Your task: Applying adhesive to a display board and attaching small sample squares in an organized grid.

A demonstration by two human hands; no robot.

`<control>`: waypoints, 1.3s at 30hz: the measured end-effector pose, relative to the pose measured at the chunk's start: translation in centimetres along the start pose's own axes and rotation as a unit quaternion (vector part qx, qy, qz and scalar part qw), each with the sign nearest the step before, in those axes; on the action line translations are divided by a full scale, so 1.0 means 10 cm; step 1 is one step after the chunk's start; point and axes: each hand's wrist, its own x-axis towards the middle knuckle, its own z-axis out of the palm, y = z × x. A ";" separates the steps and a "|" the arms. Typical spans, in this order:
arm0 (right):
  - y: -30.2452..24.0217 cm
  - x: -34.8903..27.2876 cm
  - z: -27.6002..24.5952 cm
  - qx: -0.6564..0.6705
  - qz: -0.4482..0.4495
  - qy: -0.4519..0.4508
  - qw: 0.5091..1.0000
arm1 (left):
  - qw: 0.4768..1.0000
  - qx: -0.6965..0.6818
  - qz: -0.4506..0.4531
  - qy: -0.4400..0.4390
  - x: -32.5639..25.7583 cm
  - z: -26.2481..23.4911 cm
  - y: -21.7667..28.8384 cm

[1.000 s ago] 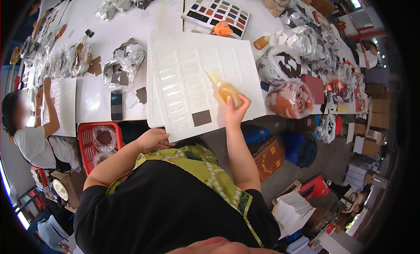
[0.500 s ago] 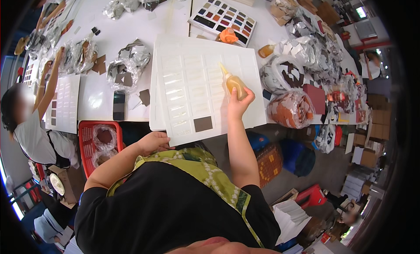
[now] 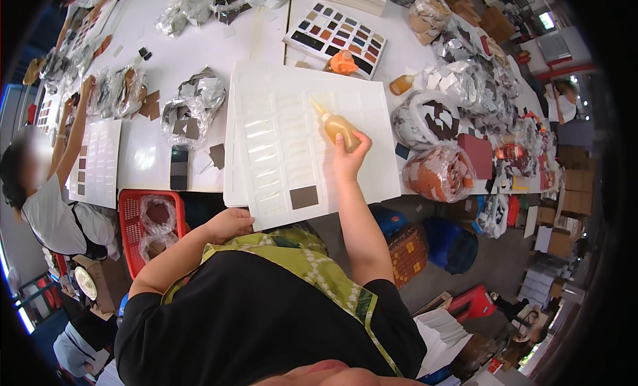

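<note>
Glue bottle (image 3: 337, 127): small, translucent amber plastic, rounded body narrowing to a thin nozzle, lying tilted over the white sample card (image 3: 312, 140) with the nozzle aiming at the card's middle. Right hand (image 3: 350, 158) is gripping the bottle's base, fingers wrapped round it. The card is looking stiff and matt, carrying rows of glossy rectangular patches; one brown square swatch (image 3: 304, 196) is sitting near the card's lower edge. Left hand (image 3: 229, 224) is resting at the card's lower left corner on the bench (image 3: 159, 53); its fingers are curled under, so their spread is hard to tell. Crinkled clear bags (image 3: 425, 117) are lying right of the card, contents indistinct.
</note>
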 end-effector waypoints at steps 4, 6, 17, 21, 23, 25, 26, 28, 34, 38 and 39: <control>0.11 0.18 -0.14 0.165 0.102 0.069 0.979 | 1.000 -0.012 0.003 0.013 0.02 -0.02 -0.04; 0.23 0.36 -0.31 0.101 0.077 0.090 0.988 | 1.000 -0.018 -0.012 0.020 -0.01 0.00 -0.02; 0.39 0.41 -0.46 0.064 0.042 0.037 0.996 | 0.999 -0.028 -0.004 0.029 -0.02 0.00 -0.03; 0.45 0.39 -0.59 -0.054 0.000 0.071 0.996 | 0.999 -0.030 -0.017 0.040 -0.09 0.09 0.06; 0.44 0.32 -0.61 -0.069 -0.005 0.047 0.997 | 0.999 -0.025 -0.007 0.042 -0.07 0.08 0.02; 0.32 0.25 -0.61 0.040 0.033 -0.005 0.999 | 0.999 -0.021 0.003 0.044 -0.04 0.05 -0.02; 0.27 0.25 -0.65 0.040 0.033 -0.004 0.999 | 0.999 -0.030 0.008 0.044 -0.03 0.05 -0.03; 0.19 0.24 -0.71 0.161 0.104 0.066 0.979 | 0.998 -0.038 0.014 0.044 -0.04 0.06 -0.04; 0.50 0.08 -0.89 -0.046 -0.021 0.023 0.998 | 0.998 -0.043 0.034 0.027 -0.08 0.12 0.01; 0.44 0.02 -0.86 0.030 0.012 -0.005 0.999 | 0.998 -0.038 0.046 0.004 0.03 -0.05 -0.15; 0.44 0.03 -0.89 0.049 0.044 0.041 0.997 | 0.999 -0.028 0.042 -0.008 0.03 -0.06 -0.16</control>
